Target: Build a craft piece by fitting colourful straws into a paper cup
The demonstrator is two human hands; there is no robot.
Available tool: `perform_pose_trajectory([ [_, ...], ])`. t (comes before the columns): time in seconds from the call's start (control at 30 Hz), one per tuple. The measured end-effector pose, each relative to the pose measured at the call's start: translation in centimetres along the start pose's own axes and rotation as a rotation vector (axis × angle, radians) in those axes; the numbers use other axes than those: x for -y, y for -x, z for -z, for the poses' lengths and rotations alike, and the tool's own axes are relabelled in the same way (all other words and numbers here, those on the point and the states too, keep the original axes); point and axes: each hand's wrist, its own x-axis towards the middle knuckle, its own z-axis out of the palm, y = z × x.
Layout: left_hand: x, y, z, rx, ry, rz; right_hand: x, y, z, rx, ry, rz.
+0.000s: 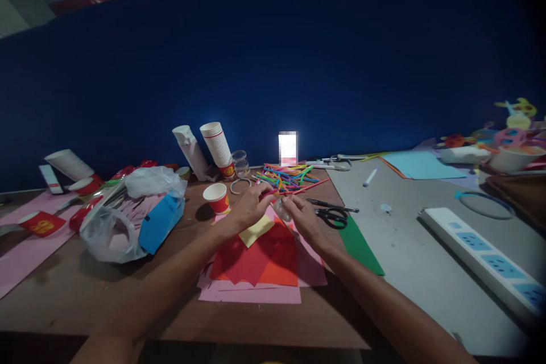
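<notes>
My left hand (pixel 252 206) is closed in a pinch above the stacked paper. A bit of magenta shows at its fingertips, but I cannot make out what it is. Close beside it, my right hand (pixel 303 220) grips a clear, shiny plastic piece (pixel 282 210), perhaps a roll of tape; the fingers partly cover it. Beneath both hands lie red and orange paper sheets (pixel 256 264) on pink paper (pixel 273 296), with a small yellow paper (pixel 256 231) on top. Just beyond the fingers is a heap of coloured pipe-like sticks (pixel 290 178).
Black scissors (pixel 333 217) and green paper (pixel 362 247) lie at the right. A red-and-white paper cup (pixel 216 199) stands left, before stacked cups (pixel 216 145). Farther left sits a plastic bag (pixel 113 239); a power strip (pixel 482 256) is far right.
</notes>
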Motion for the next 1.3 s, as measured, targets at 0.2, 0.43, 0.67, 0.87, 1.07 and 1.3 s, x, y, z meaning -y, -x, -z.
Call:
perform_pose_trajectory([
  [0.2, -0.3, 0.3, 0.0, 0.039, 0.008, -0.004, -0.4, -0.3, -0.2, 0.037, -0.053, -0.032],
  [0.43, -0.3, 0.6, -0.5, 0.045, -0.073, -0.011, 4.1, 0.9, 0.9, 0.164, 0.089, -0.078],
  [0.67, 0.0, 0.7, -0.9, 0.095, -0.074, -0.083, 2.2, 0.6, 0.1, 0.133, 0.01, -0.055],
  [0.87, 0.7, 0.5, -0.9, 0.12, -0.044, -0.05, -0.8, 0.3, -0.9, 0.138, -0.139, -0.018],
  [1.07, 0.4, 0.4, -0.7, 0.114, -0.015, 0.004, 0.3, 0.4, -0.4, 0.198, -0.13, -0.028],
  [1.3, 0.0, 0.2, -0.8, 0.062, -0.084, 0.027, -0.5, 0.1, -0.7, 0.184, -0.15, -0.007],
])
